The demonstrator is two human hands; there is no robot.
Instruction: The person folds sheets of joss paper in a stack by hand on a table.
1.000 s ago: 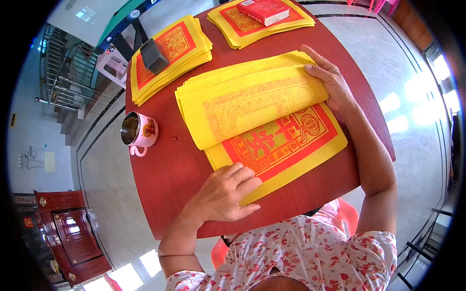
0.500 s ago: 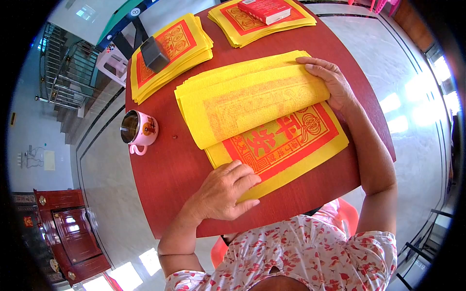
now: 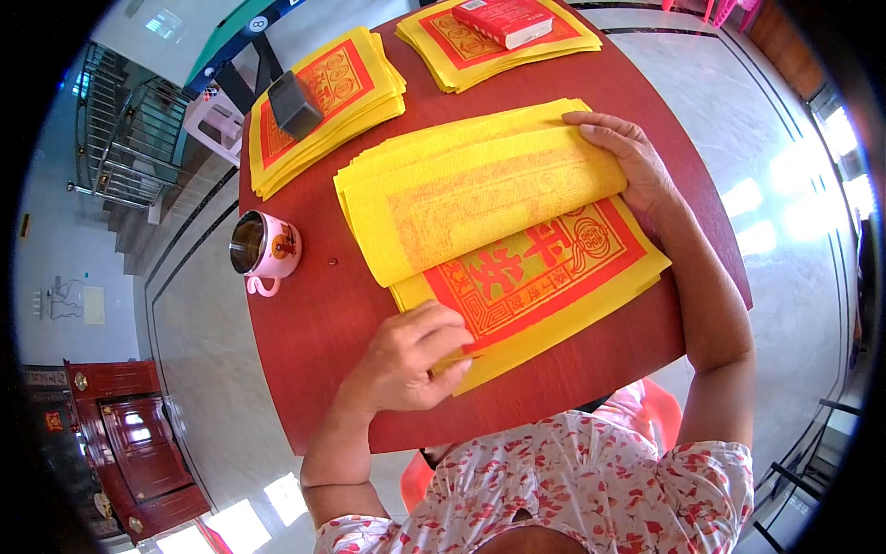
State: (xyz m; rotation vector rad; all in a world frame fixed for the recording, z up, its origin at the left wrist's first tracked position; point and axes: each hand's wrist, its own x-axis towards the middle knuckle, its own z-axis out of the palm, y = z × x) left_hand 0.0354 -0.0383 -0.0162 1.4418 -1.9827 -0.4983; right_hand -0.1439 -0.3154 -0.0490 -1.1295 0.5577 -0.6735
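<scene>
A stack of yellow paper sheets lies on the red table, its upper sheets (image 3: pixel 498 198) folded back to show their pale undersides. Below the fold, a sheet with a red and yellow print (image 3: pixel 544 268) shows. My right hand (image 3: pixel 628 157) is closed on the folded sheets at their right end, thumb and fingers round the edge. At the lower left corner of the printed sheet, my left hand (image 3: pixel 415 355) has its fingers bent, with thumb and fingertips around the sheet's edge. A second yellow edge sticks out beneath the printed sheet.
A pink mug (image 3: pixel 281 247) stands on the table (image 3: pixel 323 369) at the left. Behind it, a dark block (image 3: pixel 294 105) rests on a printed stack (image 3: pixel 360 102). Another stack (image 3: pixel 443 55) at the back bears a red book (image 3: pixel 503 20).
My left hand has shifted slightly left along the sheet's corner. The lower yellow sheet now shows more at the front and right edges. My right hand has stayed nearly still.
</scene>
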